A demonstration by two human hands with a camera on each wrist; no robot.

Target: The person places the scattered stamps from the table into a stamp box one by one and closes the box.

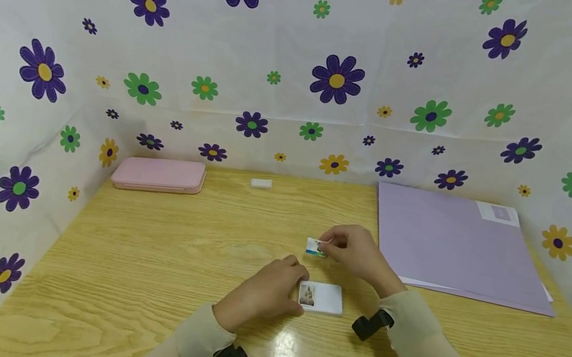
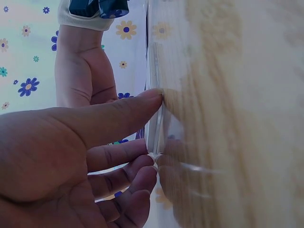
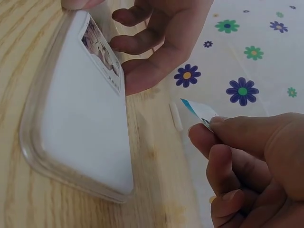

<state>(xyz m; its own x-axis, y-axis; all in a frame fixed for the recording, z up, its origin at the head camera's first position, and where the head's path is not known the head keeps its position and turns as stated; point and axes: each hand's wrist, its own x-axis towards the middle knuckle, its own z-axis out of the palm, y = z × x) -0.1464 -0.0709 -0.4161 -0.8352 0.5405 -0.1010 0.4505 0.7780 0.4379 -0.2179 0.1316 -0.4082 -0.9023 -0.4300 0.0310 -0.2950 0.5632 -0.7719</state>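
Note:
A white, flat, round-cornered case (image 1: 329,299) with a clear rim lies on the table, with a small picture (image 3: 100,53) on its left end. My left hand (image 1: 269,290) steadies that end: the thumb (image 2: 151,95) is on the near edge, the fingers on the far edge. Above and beyond the case, my right hand (image 1: 357,256) pinches a small picture sticker (image 1: 313,246) by one end, between thumb and index finger. The sticker (image 3: 195,110) shows a blue strip and bends slightly in the right wrist view; part of it is hidden under the fingertips.
A pink pencil case (image 1: 160,174) rests at the back left of the wooden table (image 1: 137,280). A small white block (image 1: 261,183) sits near the back edge. On the right lies a large lilac folder (image 1: 453,247) with white paper under it. Flowered cloth (image 1: 285,36) surrounds the table.

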